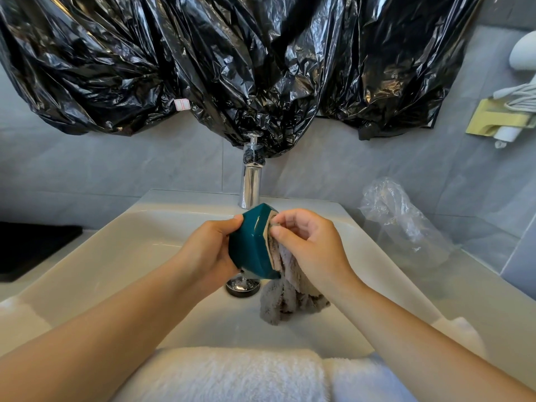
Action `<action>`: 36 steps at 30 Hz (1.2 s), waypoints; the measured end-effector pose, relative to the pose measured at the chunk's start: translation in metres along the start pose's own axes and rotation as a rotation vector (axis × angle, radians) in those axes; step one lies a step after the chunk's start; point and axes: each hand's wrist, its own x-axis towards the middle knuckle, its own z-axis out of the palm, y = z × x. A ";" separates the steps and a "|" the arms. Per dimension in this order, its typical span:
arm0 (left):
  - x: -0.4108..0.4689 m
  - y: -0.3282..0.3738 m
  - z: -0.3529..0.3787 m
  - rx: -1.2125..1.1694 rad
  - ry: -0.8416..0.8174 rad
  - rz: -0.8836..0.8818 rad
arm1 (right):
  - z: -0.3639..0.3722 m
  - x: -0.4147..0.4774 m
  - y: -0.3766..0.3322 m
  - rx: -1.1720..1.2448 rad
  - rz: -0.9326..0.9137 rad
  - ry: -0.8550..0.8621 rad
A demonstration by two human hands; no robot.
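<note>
Head view, cup (250, 247) interior hidden behind cloth (285, 298)

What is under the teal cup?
Under the cup is the sink drain; its far part is covered by the cup. The grey cloth hangs beside it.

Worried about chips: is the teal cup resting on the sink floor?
No, the left hand grips the teal cup above the drain while the right hand pinches a grey cloth against it.
</note>
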 end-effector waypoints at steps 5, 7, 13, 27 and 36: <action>0.001 0.004 -0.008 0.005 0.038 0.020 | -0.007 -0.007 -0.003 0.003 0.038 -0.329; 0.001 0.004 -0.009 0.014 0.049 0.006 | -0.007 -0.004 0.000 -0.065 0.082 -0.293; 0.002 0.003 -0.004 0.070 0.007 -0.036 | -0.006 0.002 0.008 -0.095 0.067 -0.002; 0.012 0.008 -0.019 0.091 0.288 0.051 | -0.031 0.005 0.026 -0.284 0.269 0.025; 0.015 0.005 -0.019 0.133 0.314 0.009 | -0.019 -0.003 0.044 -0.580 0.415 -0.506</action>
